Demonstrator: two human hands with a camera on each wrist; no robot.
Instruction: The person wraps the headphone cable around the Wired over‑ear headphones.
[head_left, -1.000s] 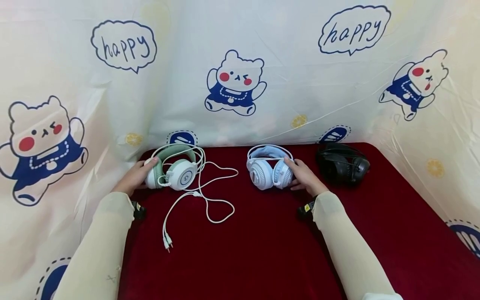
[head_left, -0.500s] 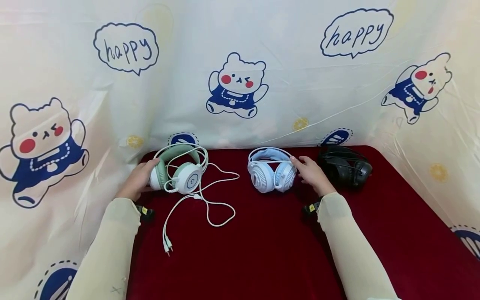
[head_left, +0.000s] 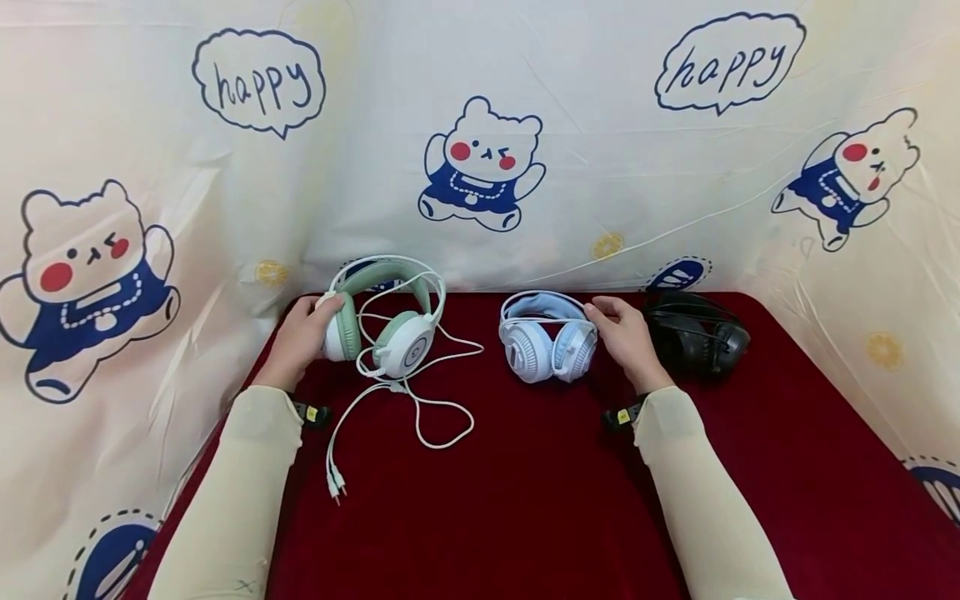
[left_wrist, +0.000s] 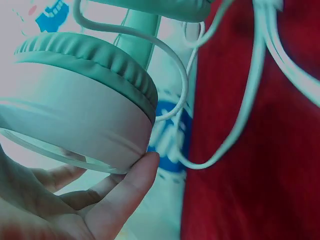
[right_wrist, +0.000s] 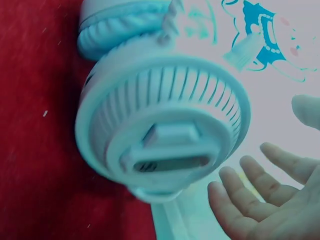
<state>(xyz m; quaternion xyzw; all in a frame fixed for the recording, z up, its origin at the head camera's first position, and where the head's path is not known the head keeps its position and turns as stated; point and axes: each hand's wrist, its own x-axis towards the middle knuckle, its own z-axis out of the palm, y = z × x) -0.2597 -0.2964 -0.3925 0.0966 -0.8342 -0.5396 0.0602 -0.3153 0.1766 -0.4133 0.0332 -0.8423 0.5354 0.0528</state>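
Observation:
White-and-green headphones (head_left: 405,348) are held by my left hand (head_left: 298,340) at the left ear cup. In the left wrist view, thumb and fingers hold the white outer shell of that ear cup (left_wrist: 75,100). The headphones look raised off the cloth, and their white cable (head_left: 442,446) trails down onto the table. Light-blue headphones (head_left: 525,348) sit to the right on the cloth. My right hand (head_left: 628,337) is just beside their right ear cup. In the right wrist view a gap separates its loosely spread fingers (right_wrist: 242,195) from that ear cup (right_wrist: 170,115).
Black headphones (head_left: 697,337) lie at the back right, close behind my right hand. A dark red cloth (head_left: 525,500) covers the table. A pale printed curtain (head_left: 585,183) closes off the back and both sides. The cable's two plugs (head_left: 335,483) lie toward the front left.
My left hand has lifted the white-and-green headphones and shifted them to the right. My right hand has let go of the light-blue headphones and drawn slightly away from them.

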